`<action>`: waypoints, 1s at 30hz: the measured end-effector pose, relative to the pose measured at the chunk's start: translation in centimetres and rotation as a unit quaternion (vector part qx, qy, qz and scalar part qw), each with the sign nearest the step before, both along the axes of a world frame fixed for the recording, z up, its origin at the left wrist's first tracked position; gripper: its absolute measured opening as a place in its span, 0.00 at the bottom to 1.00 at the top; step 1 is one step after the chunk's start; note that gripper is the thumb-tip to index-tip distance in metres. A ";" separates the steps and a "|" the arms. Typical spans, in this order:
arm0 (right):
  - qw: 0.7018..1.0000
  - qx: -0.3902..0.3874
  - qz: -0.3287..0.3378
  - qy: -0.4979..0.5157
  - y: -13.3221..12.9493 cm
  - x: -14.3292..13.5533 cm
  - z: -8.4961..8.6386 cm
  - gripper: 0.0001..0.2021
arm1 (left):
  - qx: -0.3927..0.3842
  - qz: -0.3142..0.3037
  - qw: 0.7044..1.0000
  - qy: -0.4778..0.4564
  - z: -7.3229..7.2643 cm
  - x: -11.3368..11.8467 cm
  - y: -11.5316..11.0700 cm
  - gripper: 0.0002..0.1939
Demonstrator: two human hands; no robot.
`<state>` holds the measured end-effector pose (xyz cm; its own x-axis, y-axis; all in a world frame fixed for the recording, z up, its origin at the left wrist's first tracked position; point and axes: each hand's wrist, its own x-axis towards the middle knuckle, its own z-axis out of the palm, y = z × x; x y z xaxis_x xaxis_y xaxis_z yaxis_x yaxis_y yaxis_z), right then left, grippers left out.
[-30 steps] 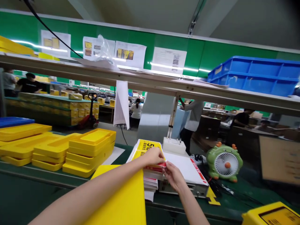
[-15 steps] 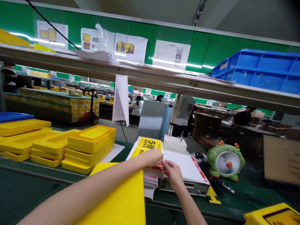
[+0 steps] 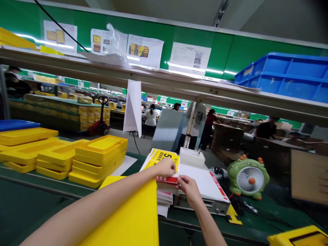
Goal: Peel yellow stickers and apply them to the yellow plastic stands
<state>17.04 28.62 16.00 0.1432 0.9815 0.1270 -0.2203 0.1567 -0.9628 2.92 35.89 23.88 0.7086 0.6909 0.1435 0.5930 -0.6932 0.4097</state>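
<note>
A stack of printed sheets [image 3: 164, 155], yellow with black characters and a red strip along the near edge, lies on the bench in front of me. Over the top sheet is my left hand [image 3: 166, 167], curled closed; its fingertips are turned away, so I cannot make out what they hold. My right hand [image 3: 189, 187] pinches the near right corner of the top sheet between thumb and fingers. Under my left forearm stands a large yellow panel or box [image 3: 128, 215], partly covered by the arm.
Stacked yellow plastic trays [image 3: 99, 159] line the bench on the left. Right of the sheets sits a white-topped device [image 3: 202, 181] with a small white box [image 3: 192, 155] behind. A green fan [image 3: 248, 177] and cables stand further right. Overhead, a shelf carries blue crates [image 3: 284, 75]. People work beyond.
My left hand has moved slightly left, away from the right hand, uncovering more of the sheet's red strip. My right hand stays at the corner. The camera view has shifted a little.
</note>
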 end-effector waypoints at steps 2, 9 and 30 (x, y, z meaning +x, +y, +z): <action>1.000 -0.018 -0.011 0.016 0.3 0.1 -0.2 0.13 | -0.026 0.048 0.998 -0.035 0.5 0.0 0.4 0.12; 0.981 -0.156 -0.107 0.041 2.4 2.6 -1.7 0.09 | -0.142 0.220 0.928 -0.266 7.0 -4.4 3.4 0.13; 0.836 0.287 -0.167 -0.438 -19.4 -12.8 17.4 0.17 | 0.410 0.143 0.778 -0.454 16.0 -12.8 -24.1 0.10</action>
<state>4.28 9.20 33.40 0.0026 0.6471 0.7624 0.6775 0.5596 -0.4773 -9.92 11.75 39.89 -0.1089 0.2147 0.9706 0.4946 -0.8352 0.2403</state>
